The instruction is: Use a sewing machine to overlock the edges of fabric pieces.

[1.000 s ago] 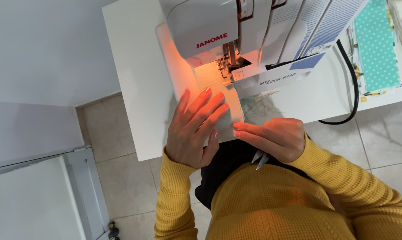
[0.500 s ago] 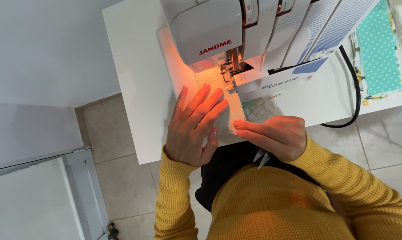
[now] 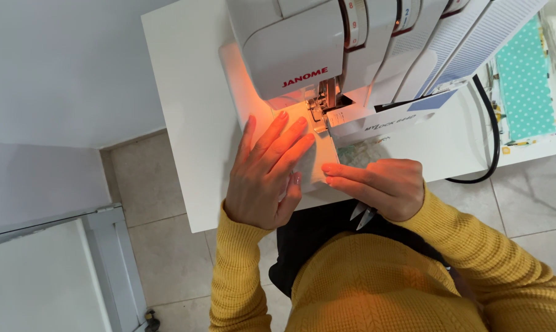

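My left hand [image 3: 266, 169] lies flat, fingers spread, on a small pale piece of fabric [image 3: 322, 161] lit orange by the lamp of a white overlock sewing machine [image 3: 352, 55]. The fingertips reach close to the presser foot [image 3: 322, 106]. My right hand [image 3: 382, 186] presses its fingertips on the fabric's right edge, and small metal snips [image 3: 364, 215] stick out under its palm. Both sleeves are mustard yellow.
The machine stands on a white table [image 3: 186, 110]. A black cable [image 3: 493, 129] loops at the right, beside a teal dotted fabric strip [image 3: 524, 80]. Grey floor tiles [image 3: 161, 246] and a white frame [image 3: 112, 264] lie below left.
The view has shifted slightly. Both hands stay on the fabric, which has slid a little toward the presser foot.
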